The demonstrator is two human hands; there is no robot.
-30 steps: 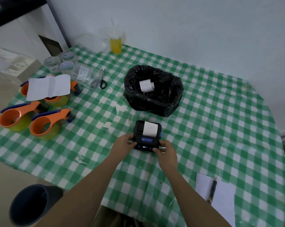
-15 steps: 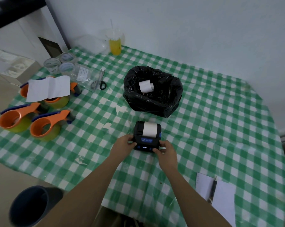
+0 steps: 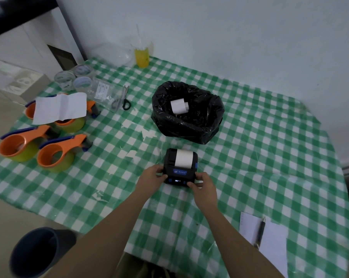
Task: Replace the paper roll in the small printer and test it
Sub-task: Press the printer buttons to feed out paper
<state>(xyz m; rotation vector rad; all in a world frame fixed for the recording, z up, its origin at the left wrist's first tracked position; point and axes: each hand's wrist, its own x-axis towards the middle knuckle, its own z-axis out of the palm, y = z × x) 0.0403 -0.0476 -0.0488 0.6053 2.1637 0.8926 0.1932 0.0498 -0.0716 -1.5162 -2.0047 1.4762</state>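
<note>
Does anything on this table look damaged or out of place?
Yes. The green checked tablecloth has torn, peeling patches left of the black bag. A white sheet lies draped over an orange tape dispenser, and a paper roll sits inside the bag.

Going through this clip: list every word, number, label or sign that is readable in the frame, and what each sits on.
Nothing can be read for certain.
Printer, blue label: white marks, too blurred.
Printer's lit display: pale characters, too small.
Tape rolls: dark print on the rims, unreadable.
Clear bag: small printed slips, illegible.
Notepad: faint lines only, no text made out.
</note>
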